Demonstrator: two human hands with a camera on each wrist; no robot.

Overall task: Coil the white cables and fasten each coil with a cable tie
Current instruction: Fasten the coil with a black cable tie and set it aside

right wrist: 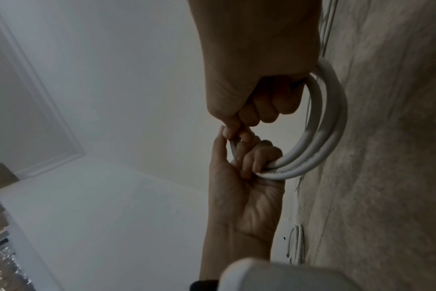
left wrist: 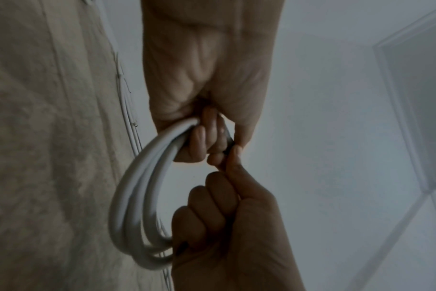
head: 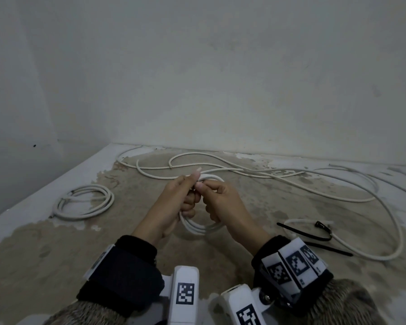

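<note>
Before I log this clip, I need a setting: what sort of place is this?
Probably a bare indoor room corner, perhaps under repair. Plain white walls meet a worn surface with peeling white paint, and loose cables lie strewn across it.

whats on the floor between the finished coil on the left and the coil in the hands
Nothing: in the head view the floor between the finished coil and the held coil is bare, stained concrete.

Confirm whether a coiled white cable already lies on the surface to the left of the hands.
Yes, a coiled white cable lies on the surface, left of the left hand.
</note>
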